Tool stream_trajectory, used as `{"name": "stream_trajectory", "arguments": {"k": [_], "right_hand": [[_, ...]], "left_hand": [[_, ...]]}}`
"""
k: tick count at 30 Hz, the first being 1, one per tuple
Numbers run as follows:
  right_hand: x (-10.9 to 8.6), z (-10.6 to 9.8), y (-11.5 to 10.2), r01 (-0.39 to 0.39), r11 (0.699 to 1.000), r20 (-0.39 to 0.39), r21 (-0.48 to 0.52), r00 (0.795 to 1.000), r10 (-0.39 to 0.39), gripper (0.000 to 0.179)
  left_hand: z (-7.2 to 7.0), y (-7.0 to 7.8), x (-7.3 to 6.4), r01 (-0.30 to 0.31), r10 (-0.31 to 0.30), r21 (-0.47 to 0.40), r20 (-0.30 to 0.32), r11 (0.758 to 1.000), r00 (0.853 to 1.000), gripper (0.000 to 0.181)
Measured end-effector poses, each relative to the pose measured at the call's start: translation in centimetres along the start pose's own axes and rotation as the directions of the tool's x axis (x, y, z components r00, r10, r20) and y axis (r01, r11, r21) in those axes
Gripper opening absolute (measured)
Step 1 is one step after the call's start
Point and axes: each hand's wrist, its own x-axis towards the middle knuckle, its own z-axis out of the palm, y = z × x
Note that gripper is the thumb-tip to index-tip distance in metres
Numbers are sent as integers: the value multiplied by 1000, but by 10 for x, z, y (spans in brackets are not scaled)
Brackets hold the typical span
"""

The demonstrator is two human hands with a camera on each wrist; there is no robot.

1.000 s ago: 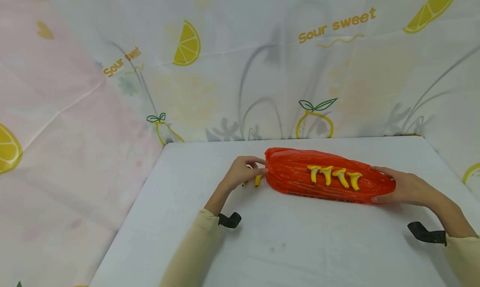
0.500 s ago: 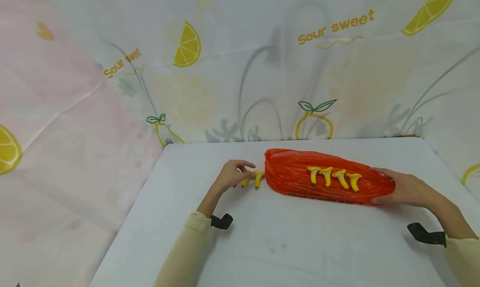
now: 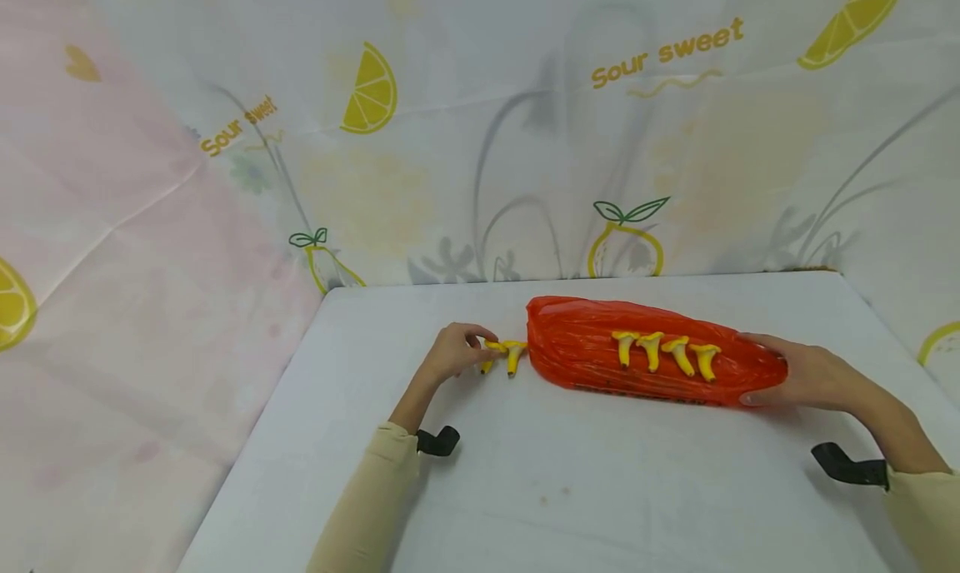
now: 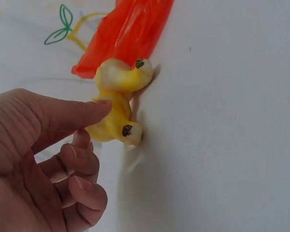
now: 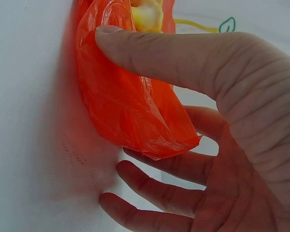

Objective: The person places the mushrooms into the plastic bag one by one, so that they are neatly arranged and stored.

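Observation:
A red plastic bag (image 3: 577, 352) lies lengthwise on the white table, with a row of several yellow chanterelle mushrooms (image 3: 651, 352) on it. Just off the bag's left end sit two more, standing side by side. My left hand (image 3: 452, 352) pinches the outer chanterelle (image 4: 118, 113) between thumb and index finger, its other fingers loosely curled. The inner chanterelle (image 4: 117, 77) touches it and sits close to the bag. At the opposite end my right hand (image 3: 817, 377) holds the bag's tip, thumb on the near side and fingers round the far side; part of those fingers is hidden.
The white table (image 3: 600, 490) reaches toward me in front of the bag. Behind it hangs a curtain (image 3: 450, 206) printed with lemons and lettering. Black wrist mounts (image 3: 438, 441) stick out from both sleeves.
My left hand has let go of the bag's left end and moved left and slightly down, onto the outer chanterelle. The right hand stays on the bag.

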Motion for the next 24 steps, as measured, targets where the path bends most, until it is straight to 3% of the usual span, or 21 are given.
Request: {"name": "stream_trajectory", "arguments": {"k": [11, 24], "right_hand": [[-2, -1, -2, -7, 1000, 0, 5, 1000, 7, 94], [-3, -1, -2, 6, 1000, -10, -8, 1000, -6, 92]], "left_hand": [[4, -5, 2, 12, -12, -4, -48, 1000, 999, 17], [-7, -5, -6, -11, 13, 21, -101, 1000, 995, 15]]}}
